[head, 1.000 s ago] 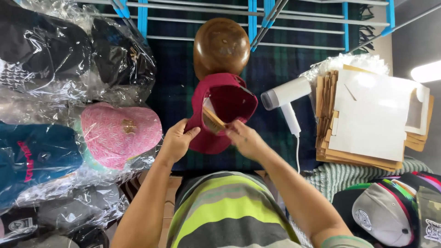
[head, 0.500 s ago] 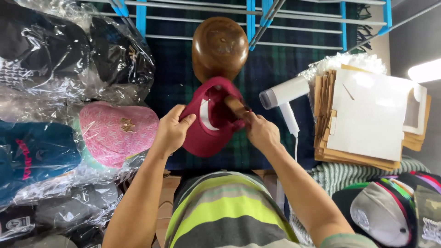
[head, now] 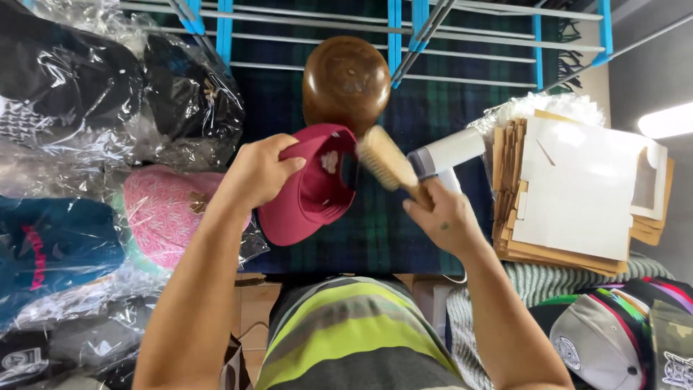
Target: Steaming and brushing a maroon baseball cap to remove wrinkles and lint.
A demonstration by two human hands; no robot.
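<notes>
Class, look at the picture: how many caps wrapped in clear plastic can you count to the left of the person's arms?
5 clear: two black caps at top left, a pink cap, a teal cap below, a dark cap at bottom left. More may be hidden under the plastic.

A dark plaid cloth (head: 404, 224) carries a wooden dome (head: 345, 81), cardboard stack (head: 570, 195) and bagged caps (head: 162, 217).
</notes>
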